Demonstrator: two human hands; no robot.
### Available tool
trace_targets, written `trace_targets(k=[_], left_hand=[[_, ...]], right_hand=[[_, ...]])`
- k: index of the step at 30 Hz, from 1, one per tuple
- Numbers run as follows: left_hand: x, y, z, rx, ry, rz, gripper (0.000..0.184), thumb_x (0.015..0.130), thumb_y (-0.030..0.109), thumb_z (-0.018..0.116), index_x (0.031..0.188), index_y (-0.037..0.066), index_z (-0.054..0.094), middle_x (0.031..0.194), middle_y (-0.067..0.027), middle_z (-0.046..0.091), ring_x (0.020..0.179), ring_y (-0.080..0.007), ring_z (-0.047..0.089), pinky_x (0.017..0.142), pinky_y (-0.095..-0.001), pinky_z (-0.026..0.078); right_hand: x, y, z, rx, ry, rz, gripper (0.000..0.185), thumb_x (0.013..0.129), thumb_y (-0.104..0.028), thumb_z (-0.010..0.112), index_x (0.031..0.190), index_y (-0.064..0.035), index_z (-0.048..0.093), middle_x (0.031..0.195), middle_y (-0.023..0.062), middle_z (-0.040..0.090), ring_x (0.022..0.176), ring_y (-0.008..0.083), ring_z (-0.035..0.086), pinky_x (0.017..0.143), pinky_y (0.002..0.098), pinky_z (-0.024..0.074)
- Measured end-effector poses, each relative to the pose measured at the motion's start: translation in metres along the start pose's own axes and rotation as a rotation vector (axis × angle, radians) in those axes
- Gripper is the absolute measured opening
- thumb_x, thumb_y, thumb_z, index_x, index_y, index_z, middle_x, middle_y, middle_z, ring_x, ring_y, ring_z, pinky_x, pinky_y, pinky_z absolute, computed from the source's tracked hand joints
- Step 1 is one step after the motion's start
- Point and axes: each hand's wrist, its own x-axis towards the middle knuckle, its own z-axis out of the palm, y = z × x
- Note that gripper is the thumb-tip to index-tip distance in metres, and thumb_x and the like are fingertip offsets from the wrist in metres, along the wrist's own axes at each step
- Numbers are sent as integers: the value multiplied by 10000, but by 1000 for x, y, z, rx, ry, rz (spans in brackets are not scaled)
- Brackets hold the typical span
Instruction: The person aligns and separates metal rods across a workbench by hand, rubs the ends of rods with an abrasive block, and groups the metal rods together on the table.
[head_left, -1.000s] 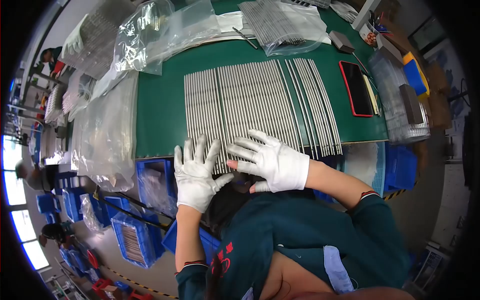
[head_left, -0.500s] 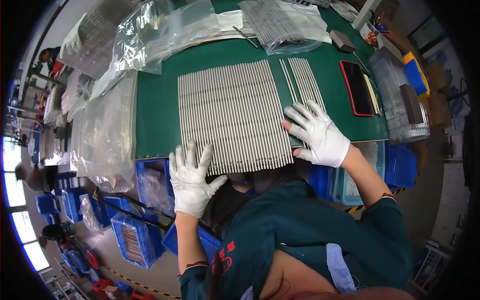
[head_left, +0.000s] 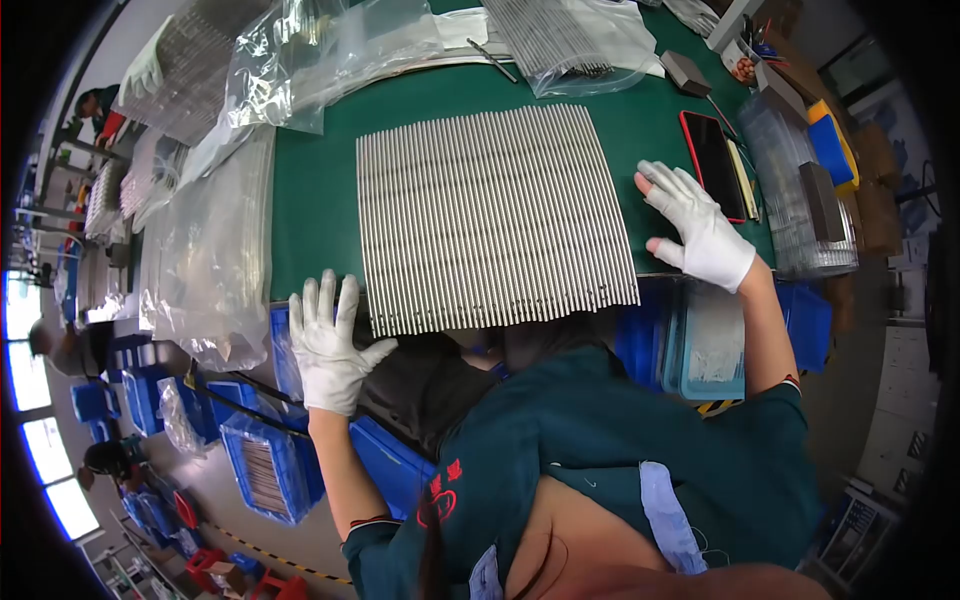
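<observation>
A wide row of thin metal rods [head_left: 490, 215] lies side by side on the green table, with their near ends reaching past the table's front edge. My left hand [head_left: 335, 350], in a white glove, is just off the row's near left corner, fingers spread and holding nothing. To the right of the row, my right hand [head_left: 703, 232] hovers in a white glove with its thumb and index fingertips bare. Its fingers are apart and nothing is in them. Close beyond that hand lies a phone in a red case [head_left: 711, 160].
Clear plastic bags [head_left: 210, 250] cover the table's left side. More rods in a bag [head_left: 548, 38] lie at the back. A grey block [head_left: 685, 74] and a clear plastic box [head_left: 785, 190] are on the right. Blue bins [head_left: 262, 465] stand below on the floor.
The separate rods on the right have joined the main row, which is now wider on that side. My right hand has moved right and my left hand left, both away from the rods.
</observation>
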Motion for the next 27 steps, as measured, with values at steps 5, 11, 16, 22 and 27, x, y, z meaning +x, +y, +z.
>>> trace_targets(k=[5, 11, 16, 22, 27], left_hand=[[42, -11, 17, 1, -26, 104, 815, 697, 140, 741, 1455, 160, 442, 1463, -134, 472, 1372, -360, 409, 1176, -494, 288], [62, 0, 24, -131, 72, 270, 638, 830, -21, 486, 1427, 206, 487, 1416, -117, 510, 1323, -389, 459, 1110, -490, 385], [90, 51, 20, -181, 78, 478, 620, 782, -5, 542, 1367, 201, 528, 1349, -97, 559, 1266, -384, 494, 1079, -520, 416], [111, 131, 32, -443, 364, 655, 552, 678, 82, 661, 1202, 257, 663, 1037, -79, 606, 1015, -297, 596, 985, -526, 464], [102, 137, 23, -657, 631, 748, 521, 614, 154, 723, 1128, 231, 678, 837, -7, 552, 729, -206, 587, 745, -382, 523]], right_hand=[[-8, -18, 3, -81, -233, 63, 1103, 615, -410, 852, 1521, -75, 319, 1542, 268, 286, 1440, 426, 282, 1204, 496, 209], [13, -35, 39, -82, 35, -124, 858, 632, -118, 677, 1453, -143, 427, 1468, 298, 356, 1356, 478, 368, 1156, 556, 261], [33, -53, 50, -116, 98, -212, 861, 661, -116, 701, 1471, -168, 413, 1472, 305, 356, 1309, 513, 406, 1125, 562, 321], [58, -76, 74, 57, 250, -267, 734, 754, -102, 615, 1441, 43, 399, 1441, 309, 408, 1367, 460, 379, 1164, 535, 270], [59, -93, 42, 32, 288, -385, 742, 805, -224, 613, 1457, 43, 381, 1499, 215, 412, 1388, 425, 383, 1176, 513, 264]])
